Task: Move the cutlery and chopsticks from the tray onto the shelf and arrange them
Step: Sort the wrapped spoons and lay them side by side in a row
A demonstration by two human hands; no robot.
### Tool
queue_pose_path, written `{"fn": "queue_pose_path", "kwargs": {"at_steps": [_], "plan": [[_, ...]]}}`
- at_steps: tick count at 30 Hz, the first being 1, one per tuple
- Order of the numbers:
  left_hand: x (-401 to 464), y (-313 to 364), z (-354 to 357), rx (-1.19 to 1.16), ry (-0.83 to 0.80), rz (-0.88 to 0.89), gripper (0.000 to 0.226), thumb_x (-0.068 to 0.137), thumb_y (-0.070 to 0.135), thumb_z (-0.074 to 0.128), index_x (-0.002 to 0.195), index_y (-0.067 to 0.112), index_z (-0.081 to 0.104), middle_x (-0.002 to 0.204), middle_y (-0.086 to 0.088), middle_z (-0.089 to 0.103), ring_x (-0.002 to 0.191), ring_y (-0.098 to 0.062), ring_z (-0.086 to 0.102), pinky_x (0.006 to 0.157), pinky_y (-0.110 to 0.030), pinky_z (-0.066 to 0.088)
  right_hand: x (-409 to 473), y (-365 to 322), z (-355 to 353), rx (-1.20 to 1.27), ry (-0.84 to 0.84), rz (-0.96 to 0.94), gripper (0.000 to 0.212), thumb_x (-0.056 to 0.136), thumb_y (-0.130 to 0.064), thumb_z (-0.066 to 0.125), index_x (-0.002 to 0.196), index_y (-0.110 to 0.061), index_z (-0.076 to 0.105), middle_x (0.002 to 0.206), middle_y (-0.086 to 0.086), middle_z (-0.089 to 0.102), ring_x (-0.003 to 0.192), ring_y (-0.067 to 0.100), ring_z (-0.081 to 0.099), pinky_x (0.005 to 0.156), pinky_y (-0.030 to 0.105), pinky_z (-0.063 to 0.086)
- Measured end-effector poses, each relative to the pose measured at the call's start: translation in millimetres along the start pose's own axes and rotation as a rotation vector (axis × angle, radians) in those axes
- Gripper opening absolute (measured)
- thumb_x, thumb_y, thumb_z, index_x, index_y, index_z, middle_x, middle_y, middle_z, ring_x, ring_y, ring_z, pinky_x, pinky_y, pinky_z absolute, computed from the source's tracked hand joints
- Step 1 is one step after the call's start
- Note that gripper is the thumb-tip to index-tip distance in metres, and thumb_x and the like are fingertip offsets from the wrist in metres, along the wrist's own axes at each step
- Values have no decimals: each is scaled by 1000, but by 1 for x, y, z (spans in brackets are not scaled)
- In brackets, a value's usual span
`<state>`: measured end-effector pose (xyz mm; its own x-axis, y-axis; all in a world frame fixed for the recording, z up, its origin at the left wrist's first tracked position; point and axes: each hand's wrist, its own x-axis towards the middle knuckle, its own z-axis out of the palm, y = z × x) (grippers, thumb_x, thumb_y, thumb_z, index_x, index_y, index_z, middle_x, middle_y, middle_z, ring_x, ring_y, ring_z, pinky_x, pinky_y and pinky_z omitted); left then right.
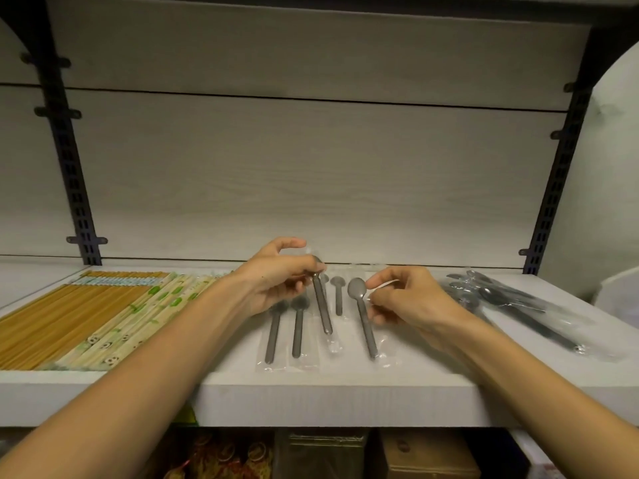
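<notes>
Several grey spoons in clear plastic sleeves lie in a row on the white shelf (pixel 345 385). My left hand (pixel 276 281) pinches the bowl end of one wrapped spoon (pixel 323 312), which slants toward me. My right hand (pixel 408 299) grips the neck of another wrapped spoon (pixel 366 326), its bowl just left of my fingers. Two wrapped spoons (pixel 297 326) lie left of these, and a shorter one (pixel 338 295) lies between them. At the shelf's left end lie chopstick packs (pixel 69 319), plain yellow and panda-printed.
A loose heap of dark wrapped cutlery (pixel 511 305) lies on the shelf's right end. Black slotted uprights (pixel 69 160) stand at both back corners. Boxes and packets (pixel 428 454) sit on the level below. A white rounded object (pixel 619 292) is at far right.
</notes>
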<state>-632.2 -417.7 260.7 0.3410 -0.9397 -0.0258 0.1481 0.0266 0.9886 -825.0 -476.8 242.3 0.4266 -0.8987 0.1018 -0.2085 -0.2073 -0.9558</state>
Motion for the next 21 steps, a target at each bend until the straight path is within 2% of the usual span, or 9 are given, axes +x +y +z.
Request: {"fn": "queue_pose_path", "kwargs": {"at_steps": [4, 7, 9, 11, 13, 15, 17, 19, 21], "plan": [[5, -17, 5, 334, -47, 96, 55, 76, 2, 77, 121, 19, 48, 59, -3, 61, 49, -15, 50, 52, -23, 44, 1, 5, 6, 27, -30, -6, 17, 86, 13, 50, 93, 0, 58, 67, 20, 63, 41, 20, 58, 46, 27, 52], [10, -23, 1, 664, -118, 269, 55, 77, 18, 79, 121, 27, 48, 58, 5, 52, 54, -11, 49, 51, -17, 39, 3, 5, 8, 11, -33, -30, 18, 85, 13, 49, 92, -1, 58, 67, 21, 63, 43, 21, 60, 48, 28, 55], [13, -24, -2, 797, -159, 371, 51, 77, 27, 79, 120, 32, 52, 66, 8, 57, 57, -7, 51, 61, -19, 43, 5, 5, 9, -12, -46, -43, 19, 86, 14, 48, 93, 0, 57, 69, 22, 64, 45, 21, 61, 49, 27, 55], [14, -25, -5, 989, -135, 459, 46, 77, 35, 78, 118, 34, 55, 83, 7, 64, 71, -9, 57, 73, -26, 48, 6, 7, 11, -39, -73, -46, 18, 86, 13, 47, 94, 0, 57, 72, 23, 65, 50, 23, 63, 55, 29, 58], [13, -28, -7, 1098, -106, 510, 40, 79, 40, 75, 115, 34, 58, 92, 11, 66, 85, -12, 60, 82, -31, 50, 7, 10, 13, -55, -90, -53, 18, 86, 12, 48, 93, -1, 57, 74, 24, 66, 55, 25, 65, 63, 33, 60], [11, -30, -8, 1138, -89, 529, 35, 79, 44, 72, 111, 33, 61, 94, 13, 66, 91, -11, 60, 84, -35, 49, 9, 12, 15, -56, -93, -52, 17, 86, 13, 49, 90, -2, 57, 73, 24, 67, 56, 27, 66, 64, 34, 60], [10, -29, -10, 1271, -49, 546, 34, 80, 53, 67, 108, 34, 63, 99, 14, 66, 94, -10, 59, 84, -32, 46, 12, 13, 15, -77, -99, -66, 17, 85, 12, 50, 88, -3, 57, 71, 22, 67, 53, 24, 64, 58, 31, 57], [8, -28, -12, 1391, -38, 558, 32, 83, 58, 60, 103, 33, 66, 100, 14, 66, 94, -11, 58, 82, -31, 41, 14, 16, 13, -189, -92, -111, 16, 83, 8, 55, 86, -7, 59, 66, 16, 68, 49, 19, 60, 55, 28, 53], [5, -25, -15, 1375, -105, 566, 31, 88, 54, 56, 101, 30, 69, 104, 11, 66, 100, -13, 58, 86, -34, 43, 17, 18, 9, -374, -53, -176, 13, 82, -3, 64, 80, -16, 62, 66, 5, 67, 56, 15, 58, 61, 26, 51]]}}
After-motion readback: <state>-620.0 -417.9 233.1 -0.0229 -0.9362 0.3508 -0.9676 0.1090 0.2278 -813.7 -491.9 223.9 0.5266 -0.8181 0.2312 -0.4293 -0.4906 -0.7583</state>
